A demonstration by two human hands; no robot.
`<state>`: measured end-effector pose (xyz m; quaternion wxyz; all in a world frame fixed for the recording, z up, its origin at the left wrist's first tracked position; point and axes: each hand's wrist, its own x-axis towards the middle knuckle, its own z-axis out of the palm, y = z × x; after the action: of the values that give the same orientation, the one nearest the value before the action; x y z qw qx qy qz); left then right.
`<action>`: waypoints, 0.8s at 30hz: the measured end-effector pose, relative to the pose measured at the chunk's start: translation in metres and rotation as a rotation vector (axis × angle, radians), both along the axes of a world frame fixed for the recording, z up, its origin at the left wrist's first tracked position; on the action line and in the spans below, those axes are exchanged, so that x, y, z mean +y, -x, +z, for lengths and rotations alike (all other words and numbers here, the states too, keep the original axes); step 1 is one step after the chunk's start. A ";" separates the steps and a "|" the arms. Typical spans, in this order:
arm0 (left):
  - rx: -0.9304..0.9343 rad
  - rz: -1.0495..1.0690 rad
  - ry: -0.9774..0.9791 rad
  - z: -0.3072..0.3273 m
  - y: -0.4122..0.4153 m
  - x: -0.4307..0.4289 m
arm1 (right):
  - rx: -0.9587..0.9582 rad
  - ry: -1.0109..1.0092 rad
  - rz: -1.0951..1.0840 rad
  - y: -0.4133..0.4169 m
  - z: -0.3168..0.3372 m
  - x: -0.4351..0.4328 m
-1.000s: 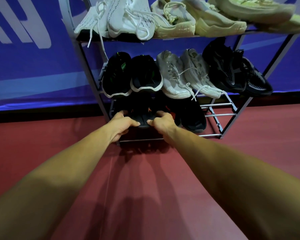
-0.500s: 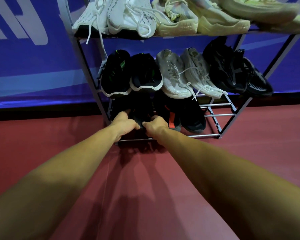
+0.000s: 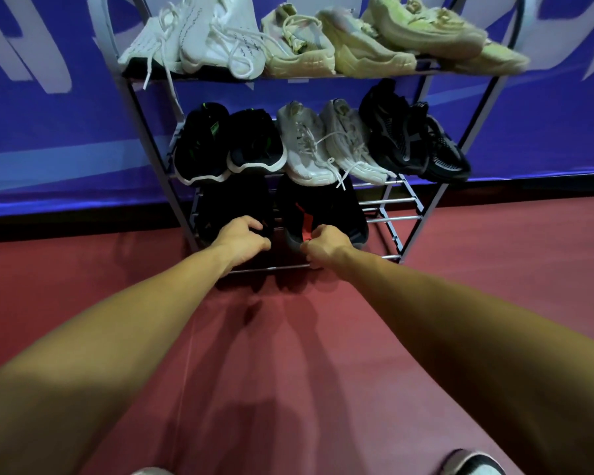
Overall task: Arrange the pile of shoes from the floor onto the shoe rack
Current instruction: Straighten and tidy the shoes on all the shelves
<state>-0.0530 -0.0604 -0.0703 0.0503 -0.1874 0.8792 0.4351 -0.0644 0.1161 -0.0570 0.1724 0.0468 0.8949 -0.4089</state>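
A red floor [image 3: 494, 269] runs up to a blue banner [image 3: 48, 132], and against it stands a metal shoe rack [image 3: 391, 218] of three tiers. The top tier carries a white pair [image 3: 213, 46] at its left and pale yellow-green shoes [image 3: 374, 53] filling the rest. The middle tier holds, left to right, a black pair with white soles [image 3: 227, 145], a grey-white laced pair [image 3: 326, 145] and a black mesh pair [image 3: 408, 138], toes pointing out and down. On the bottom tier two dark shoes lie side by side at the left end, leaving bare rails to their right.

Both bare arms reach in from the near edge to that lowest tier. The left hand [image 3: 244, 240] curls its fingers over the near end of the plain black shoe [image 3: 234, 204], its grip closed on it just above the front rail. The right hand [image 3: 326, 246] pinches the near end of the red-marked black shoe [image 3: 326, 207], which extends away from the grip toward the back of the rack. The hands sit close together, not touching.
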 end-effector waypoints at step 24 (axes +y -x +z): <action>-0.163 -0.037 -0.078 -0.028 0.042 0.051 | -0.053 0.036 -0.244 0.054 -0.042 0.005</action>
<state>-0.0950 -0.0092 -0.0985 0.1370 -0.2040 0.8578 0.4515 -0.1188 0.1216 -0.0986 0.1458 0.1631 0.8701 -0.4416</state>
